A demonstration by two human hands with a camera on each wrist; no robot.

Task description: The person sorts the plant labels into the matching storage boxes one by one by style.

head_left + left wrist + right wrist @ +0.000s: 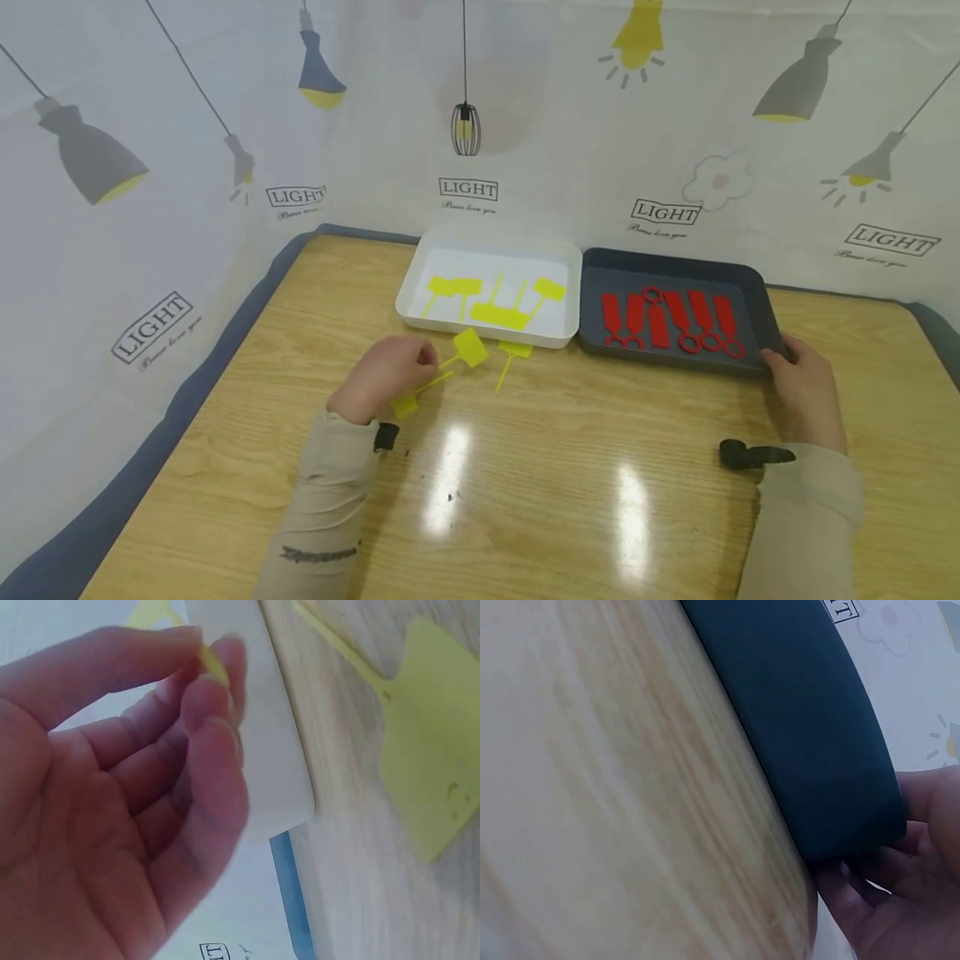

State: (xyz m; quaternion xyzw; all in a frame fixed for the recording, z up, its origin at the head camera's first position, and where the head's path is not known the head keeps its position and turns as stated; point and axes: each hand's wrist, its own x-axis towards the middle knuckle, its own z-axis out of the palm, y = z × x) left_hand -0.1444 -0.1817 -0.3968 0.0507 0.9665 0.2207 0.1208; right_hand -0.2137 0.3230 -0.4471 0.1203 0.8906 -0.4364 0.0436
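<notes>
My left hand [386,371] pinches the thin stem of a yellow T-shaped plant label [470,347] between thumb and fingertips, its flat head up near the white tray's front wall. Below that hand another yellow plant label [405,406] lies on the table, also large in the left wrist view. A third yellow label [515,350] lies against the front of the white tray [408,287], which contains several more. With thumb and fingers my right hand [810,387] grips the front right corner of the dark grey tray [757,287].
Several flat red tags with ring ends [678,312] lie in the dark tray, which stands beside the white one. Behind both trays hangs a pale curtain [375,167] printed with lamps. The wooden table [540,483] extends in front.
</notes>
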